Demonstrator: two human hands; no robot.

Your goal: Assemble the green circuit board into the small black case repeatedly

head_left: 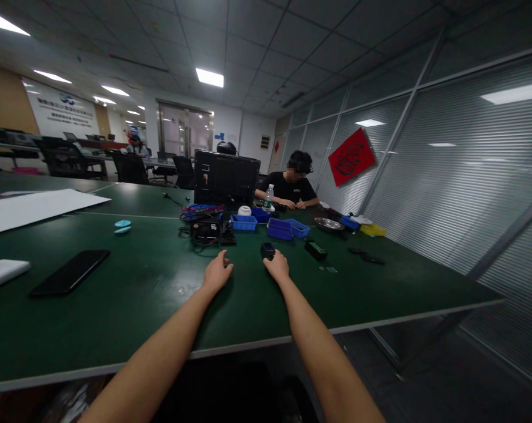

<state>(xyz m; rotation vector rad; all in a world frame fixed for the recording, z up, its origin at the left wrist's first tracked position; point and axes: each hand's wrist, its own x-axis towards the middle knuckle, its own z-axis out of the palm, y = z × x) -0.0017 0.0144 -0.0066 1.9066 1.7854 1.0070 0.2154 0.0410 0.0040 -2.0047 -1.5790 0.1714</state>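
My right hand (278,267) is closed around a small black boxy device (267,251), which stands on the green table (151,317); its exact kind is hard to make out. My left hand (217,273) rests on the tabletop to the left, holding nothing, with thumb and a finger apart. Just beyond it lies a black electronic box (205,231) with tangled cables (199,212). To the right of my right hand sits a black box with a green top (315,249). Blue plastic bins (243,222) are past both hands.
A black phone-like slab (70,274), a light blue oval case (123,227) and white sheets (32,205) lie on the left. Farther back are a monitor (227,179), a bottle (268,198) and a metal dish (328,224). A person (292,185) sits across the table.
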